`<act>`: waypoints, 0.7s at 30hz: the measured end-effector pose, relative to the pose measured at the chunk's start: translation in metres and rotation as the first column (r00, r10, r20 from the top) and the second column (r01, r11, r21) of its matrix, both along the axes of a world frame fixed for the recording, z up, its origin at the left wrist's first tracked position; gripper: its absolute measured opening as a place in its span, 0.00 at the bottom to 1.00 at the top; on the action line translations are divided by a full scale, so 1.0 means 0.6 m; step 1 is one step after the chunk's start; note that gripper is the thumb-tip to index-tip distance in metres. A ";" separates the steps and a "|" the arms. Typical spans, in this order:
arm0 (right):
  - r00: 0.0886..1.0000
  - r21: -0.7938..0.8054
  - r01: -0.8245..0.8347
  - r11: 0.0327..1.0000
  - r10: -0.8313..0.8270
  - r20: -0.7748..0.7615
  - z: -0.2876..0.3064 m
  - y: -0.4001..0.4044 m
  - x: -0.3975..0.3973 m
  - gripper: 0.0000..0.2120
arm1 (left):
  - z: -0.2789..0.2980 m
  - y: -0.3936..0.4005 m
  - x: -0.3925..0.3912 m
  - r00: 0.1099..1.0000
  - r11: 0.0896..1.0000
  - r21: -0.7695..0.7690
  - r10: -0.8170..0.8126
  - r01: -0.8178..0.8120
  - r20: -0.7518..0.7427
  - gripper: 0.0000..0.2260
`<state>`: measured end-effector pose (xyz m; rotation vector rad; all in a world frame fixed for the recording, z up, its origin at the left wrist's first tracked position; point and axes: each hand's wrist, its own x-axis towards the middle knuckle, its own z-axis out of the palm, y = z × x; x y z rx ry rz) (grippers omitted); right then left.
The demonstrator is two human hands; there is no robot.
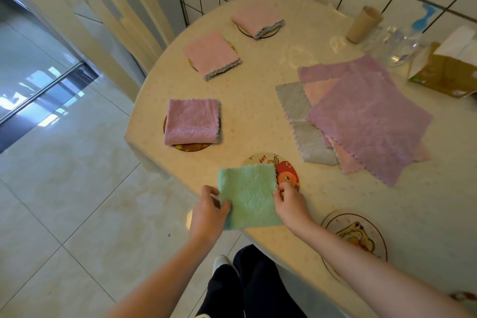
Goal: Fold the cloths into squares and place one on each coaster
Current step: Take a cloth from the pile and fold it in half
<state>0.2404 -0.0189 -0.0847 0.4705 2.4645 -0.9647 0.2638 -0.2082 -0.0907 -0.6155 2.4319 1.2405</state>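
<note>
A folded green cloth hangs between my hands at the table's near edge, partly over a round cartoon coaster. My left hand pinches its left edge and my right hand pinches its right edge. Three folded cloths lie on coasters: a purple-pink one, a pink one and another pink one farther back. A bare coaster sits by my right forearm. Several unfolded purple, pink and grey cloths are piled at the right.
The round cream table stands against a tiled wall. At the back right are a cardboard tube, clear plastic items and a tissue box. A pale chair stands at the left over tiled floor.
</note>
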 end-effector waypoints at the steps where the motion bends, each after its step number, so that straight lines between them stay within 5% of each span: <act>1: 1.000 0.000 -0.009 1.000 0.009 -0.025 0.004 0.000 0.003 0.09 | 0.002 -0.002 0.002 0.998 0.999 -0.036 -0.042 0.041 -0.043 0.13; 3: 0.992 -0.043 -0.057 0.997 0.051 -0.116 0.012 -0.001 0.011 0.14 | -0.003 -0.011 0.006 0.949 0.948 -0.234 -0.259 0.215 -0.177 0.23; 6: 0.964 -0.033 -0.200 0.979 0.190 -0.187 0.018 -0.002 0.023 0.23 | -0.025 -0.028 0.008 0.748 0.677 -0.639 -0.622 0.365 -0.231 0.29; 10: 0.960 0.077 -0.250 0.965 0.258 -0.110 0.009 -0.003 0.029 0.22 | -0.039 -0.034 0.009 0.726 0.588 -0.719 -0.666 0.371 -0.169 0.28; 13: 0.972 0.103 -0.200 0.974 0.210 -0.103 0.013 -0.005 0.032 0.23 | -0.031 -0.031 0.011 0.789 0.669 -0.618 -0.602 0.414 -0.124 0.28; 16: 0.991 0.056 -0.082 0.995 0.087 -0.102 0.019 -0.013 0.026 0.28 | -0.010 -0.015 0.000 0.907 0.868 -0.332 -0.415 0.370 -0.073 0.27; 19: 0.991 -0.045 0.135 0.990 -0.135 0.003 0.028 -0.020 0.007 0.28 | 0.009 0.005 -0.028 0.999 1.000 -0.003 -0.016 0.016 0.036 0.24; 21: 0.964 -0.110 0.249 0.962 -0.236 0.120 0.026 -0.021 -0.007 0.26 | 0.013 0.013 -0.046 0.960 0.951 0.182 0.221 -0.251 0.172 0.23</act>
